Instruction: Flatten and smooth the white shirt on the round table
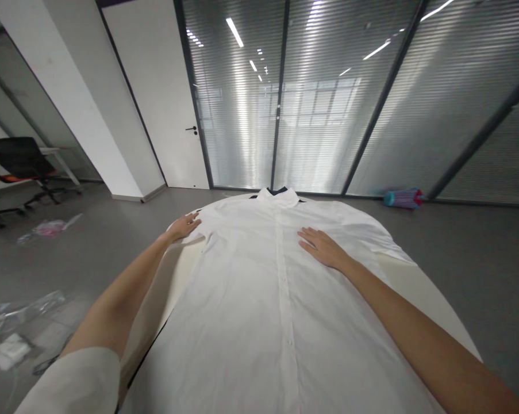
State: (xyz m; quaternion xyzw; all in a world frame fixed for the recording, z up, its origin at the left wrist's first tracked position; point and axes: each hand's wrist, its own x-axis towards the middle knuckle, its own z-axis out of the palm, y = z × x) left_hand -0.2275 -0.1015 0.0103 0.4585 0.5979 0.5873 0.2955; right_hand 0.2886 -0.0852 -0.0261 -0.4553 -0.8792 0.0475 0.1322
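Note:
A white button-up shirt lies front side up on a round pale table, its collar at the far edge and its button strip running toward me. My left hand rests on the sleeve at the left, fingers stretched out over the cloth near the table's edge. Flat on the chest, just right of the button strip, lies my right hand with its fingers extended. Neither hand grips the fabric. Some dark material shows inside the collar and beside it.
Clear plastic wrapping and a white box-like item with a cable lie on the floor at left. An office chair stands farther back. By the glass partition lies a blue and pink cylindrical bundle. A white door is shut.

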